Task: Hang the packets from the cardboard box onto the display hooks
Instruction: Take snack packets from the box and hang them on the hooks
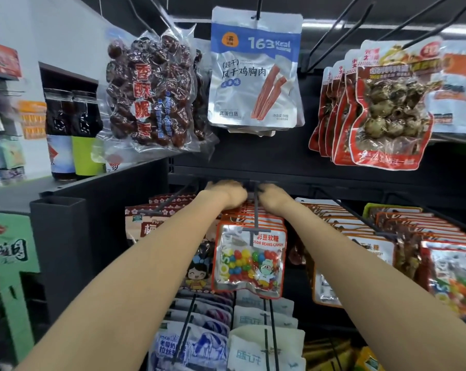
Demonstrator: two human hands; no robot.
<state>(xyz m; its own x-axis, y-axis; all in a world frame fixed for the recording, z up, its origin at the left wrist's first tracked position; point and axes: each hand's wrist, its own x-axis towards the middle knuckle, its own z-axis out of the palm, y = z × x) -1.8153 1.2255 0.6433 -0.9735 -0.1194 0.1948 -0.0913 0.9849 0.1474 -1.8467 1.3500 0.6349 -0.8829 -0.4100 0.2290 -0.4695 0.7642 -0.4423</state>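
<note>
Both bare forearms extended forward and upward to the rear end of the middle display hook [256,210], where it meets the dark back panel [333,162]. Left hand [225,192] and right hand [273,195] set close together on either side of the hook's root, fingers curled away from the camera and blurred; cannot tell whether either hand grips a packet or the hook itself. Candy packets [249,261] hung in a full row along this hook, front packet at the hook tip, clear window showing coloured beans, orange-red border. Cardboard box out of view. Upper rail: bag of dark red dates [149,95] at left, white and blue chicken-strip pouches [254,73] at centre, red packets of eggs [382,108] at right, bare black hooks [341,36] between the centre and right groups. Same rail as the hands: plum-patterned packets [146,223] on the hook to the left, orange-edged packets [360,228] in rows on the hooks to the right. Lower rail: blue and white pouches [197,338] and cream pouches [264,341] on black hooks below the candy. Shelf [17,191] at the left edge carrying dark bottles [71,135], one with a blue label and one with a green label. Green cardboard stand [9,258] beside a dark post at lower left.
</note>
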